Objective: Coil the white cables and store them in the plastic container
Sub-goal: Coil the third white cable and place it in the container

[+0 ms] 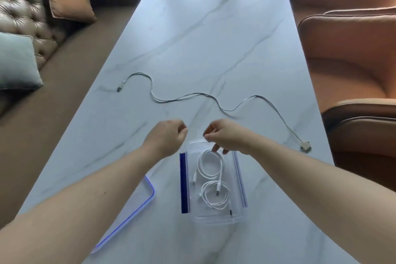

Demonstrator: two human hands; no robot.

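Clear plastic container [214,218] sits open near the table's [214,38] near edge, two coiled white cables [211,165] lying inside; its blue-rimmed lid [128,210] lies just left of it. Third cable [192,95] sprawls uncoiled across the middle, its plug at the right edge. Left hand [166,137] loosely fisted, empty as far as I can tell; right hand [225,136] curled above the container's far rim, fingertips pinched, hold unclear.

Two coiled cables [212,180] are seen inside the container [214,218] on the desk [214,38]; its lid [137,210] is placed left, and an uncoiled cable [201,94] is stretched behind.
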